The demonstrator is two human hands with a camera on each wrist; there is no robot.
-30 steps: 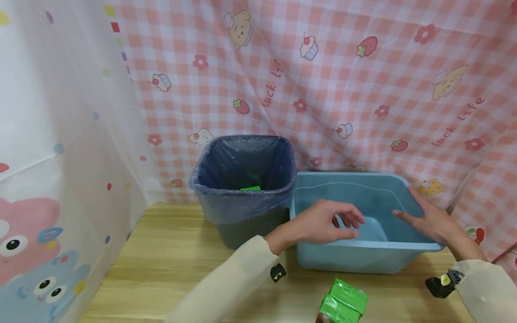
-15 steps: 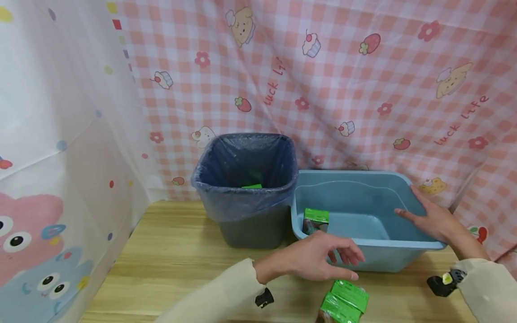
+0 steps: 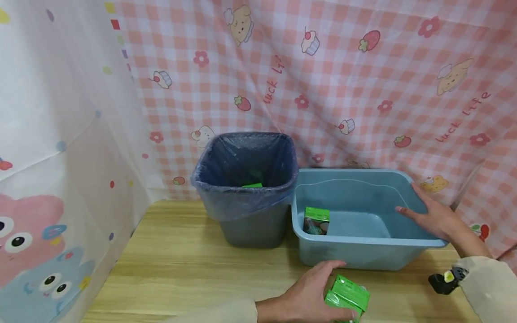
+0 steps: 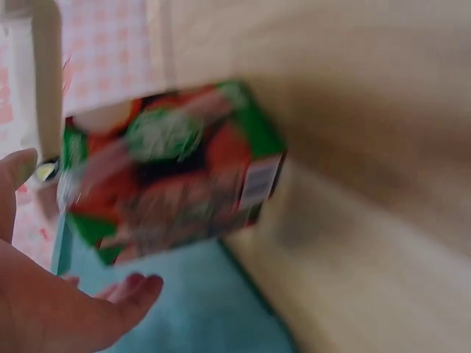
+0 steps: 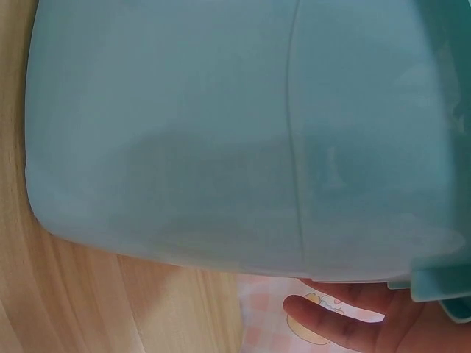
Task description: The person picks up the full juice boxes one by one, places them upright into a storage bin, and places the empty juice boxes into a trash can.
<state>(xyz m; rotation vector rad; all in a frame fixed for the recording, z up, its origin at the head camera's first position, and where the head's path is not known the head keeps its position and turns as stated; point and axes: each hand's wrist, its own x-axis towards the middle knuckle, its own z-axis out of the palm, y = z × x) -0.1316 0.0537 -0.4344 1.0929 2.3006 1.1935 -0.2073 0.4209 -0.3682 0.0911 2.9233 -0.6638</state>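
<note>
A glossy green-topped box (image 3: pixel 350 290) stands near the front of the table. My left hand (image 3: pixel 304 298) is beside it, thumb and fingers spread to either side. In the left wrist view the blurred box (image 4: pixel 173 173) shows red pictures and a barcode; a gap shows between it and the fingers (image 4: pixel 121 312). Within the blue plastic tub (image 3: pixel 363 255), a similar box (image 3: pixel 317 220) sits in the left corner. My right hand (image 3: pixel 434 217) grips the tub's right rim, thumb over the inside. The right wrist view shows its fingers (image 5: pixel 338 323) along the tub's outside.
A grey trash bin (image 3: pixel 252 229) with a clear liner stands against the tub's left side. Something green (image 3: pixel 252 185) lies inside it. Checked pink cloth (image 3: pixel 323 89) hangs behind, and a white printed cloth (image 3: pixel 81 112) borders the wooden table (image 3: pixel 177 260) on the left.
My left hand has moved from above the tub down to the box at the front, uncovering the box in the tub's left corner. My right hand stays on the rim.
</note>
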